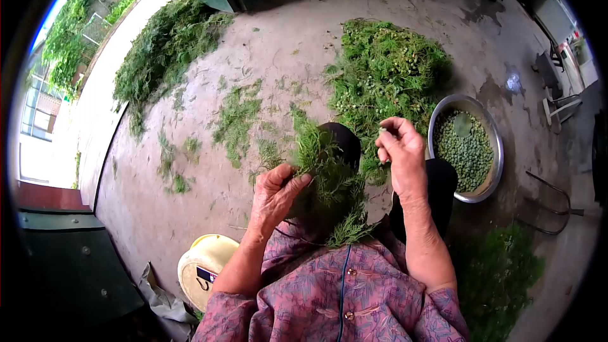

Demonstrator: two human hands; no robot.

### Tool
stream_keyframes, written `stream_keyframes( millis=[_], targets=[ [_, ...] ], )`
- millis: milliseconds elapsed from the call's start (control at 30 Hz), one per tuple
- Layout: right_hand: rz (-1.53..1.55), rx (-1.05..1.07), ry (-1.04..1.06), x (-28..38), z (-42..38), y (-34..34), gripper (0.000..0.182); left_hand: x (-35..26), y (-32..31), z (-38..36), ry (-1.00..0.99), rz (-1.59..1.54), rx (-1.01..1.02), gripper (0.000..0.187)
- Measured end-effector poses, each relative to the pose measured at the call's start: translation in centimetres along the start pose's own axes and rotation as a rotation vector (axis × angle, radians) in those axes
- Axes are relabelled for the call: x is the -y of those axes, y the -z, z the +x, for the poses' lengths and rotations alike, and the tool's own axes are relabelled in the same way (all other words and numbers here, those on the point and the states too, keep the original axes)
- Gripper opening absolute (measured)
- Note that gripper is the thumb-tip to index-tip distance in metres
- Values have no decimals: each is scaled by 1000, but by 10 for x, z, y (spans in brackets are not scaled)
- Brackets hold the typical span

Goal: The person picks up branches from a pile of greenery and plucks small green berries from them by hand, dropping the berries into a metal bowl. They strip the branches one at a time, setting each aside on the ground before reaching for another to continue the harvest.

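While the left hand (275, 187) is gripping a feathery green sprig (326, 164) over the lap, the right hand (399, 152) is pinching something tiny; the sprig looks light and limp, best held by its stem.

yellow bucket (201, 266) lower left; green door (76, 266); metal stool (550, 206) right.

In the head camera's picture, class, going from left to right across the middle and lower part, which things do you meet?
Yellow bucket → left hand → green sprig held in it → right hand → metal bowl of green seeds → metal stand.
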State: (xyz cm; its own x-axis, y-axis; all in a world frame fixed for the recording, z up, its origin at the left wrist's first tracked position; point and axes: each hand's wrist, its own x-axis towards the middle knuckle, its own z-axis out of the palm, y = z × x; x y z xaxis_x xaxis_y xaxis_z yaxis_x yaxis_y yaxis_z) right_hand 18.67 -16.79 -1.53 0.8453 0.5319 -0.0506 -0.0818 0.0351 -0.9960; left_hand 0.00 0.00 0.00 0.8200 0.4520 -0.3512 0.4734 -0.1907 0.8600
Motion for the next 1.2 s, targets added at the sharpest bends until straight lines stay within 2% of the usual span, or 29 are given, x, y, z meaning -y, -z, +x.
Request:
stream_keyframes(
  millis=[33, 100, 167, 200, 267, 333, 367, 433, 500, 533, 600, 633, 700, 733, 867, 1000, 1033, 1100, 1133, 1167, 1200],
  targets=[
    [365, -43, -178, 7, 4, 12, 12, -3, -2, 4, -38, 75, -33, 33],
    [667, -147, -194, 2, 3, 28, 9, 0, -2, 0, -166, 291, -112, 39],
    [751, -309, -247, -5, 17, 72, 10, 3, -11, 8, -392, 478, -220, 46],
    [842, -419, -280, -13, 18, 99, 10, 10, -15, 4, -454, 537, -232, 55],
    [1016, -762, -211, -15, 34, 147, 19, 2, -19, 0, -527, 484, -355, 58],
    [923, -769, -55, -13, 30, 192, 25, -1, -17, -14, -618, 475, -446, 61],
    [826, -705, -17, -32, 28, 233, 26, 2, -16, -23, -691, 510, -533, 51],
    [794, -823, -81, -46, 23, 286, 27, 4, 0, -42, -796, 798, -369, 42],
    [700, -955, -148, -30, 15, 278, 27, 18, 6, -53, -681, 737, -134, 48],
    [741, -954, -112, -36, 13, 281, 25, 23, 6, -58, -610, 768, -98, 51],
    [885, -907, -182, -47, 11, 269, 24, 26, 7, -67, -532, 905, -20, 54],
    [955, -880, -210, -50, 11, 260, 23, 35, 4, -65, -554, 905, -78, 52],
    [860, -712, -249, -56, 7, 234, 21, 63, -2, -57, -598, 905, -196, 49],
    [855, -660, -270, -54, 6, 215, 19, 66, -1, -54, -649, 977, -229, 45],
    [764, -470, -224, -35, 1, 156, 16, 59, 0, -45, -694, 857, -278, 47],
    [672, -350, -165, -19, -6, 122, 15, 40, 5, -38, -592, 422, -379, 39],
    [654, -349, -154, -13, -8, 113, 16, 37, 9, -36, -573, 365, -365, 41],
    [612, -318, -153, -11, -9, 102, 16, 56, 17, -30, -499, -124, -252, 43],
    [591, -280, -177, -12, -10, 98, 17, 42, 17, -29, -418, -173, -273, 35],
    [583, -276, -191, -10, -10, 91, 17, 35, 19, -27, -449, -288, -251, 36],
    [586, -267, -198, -11, -10, 86, 16, 29, 21, -27, -395, -399, -238, 36]
  ],
)
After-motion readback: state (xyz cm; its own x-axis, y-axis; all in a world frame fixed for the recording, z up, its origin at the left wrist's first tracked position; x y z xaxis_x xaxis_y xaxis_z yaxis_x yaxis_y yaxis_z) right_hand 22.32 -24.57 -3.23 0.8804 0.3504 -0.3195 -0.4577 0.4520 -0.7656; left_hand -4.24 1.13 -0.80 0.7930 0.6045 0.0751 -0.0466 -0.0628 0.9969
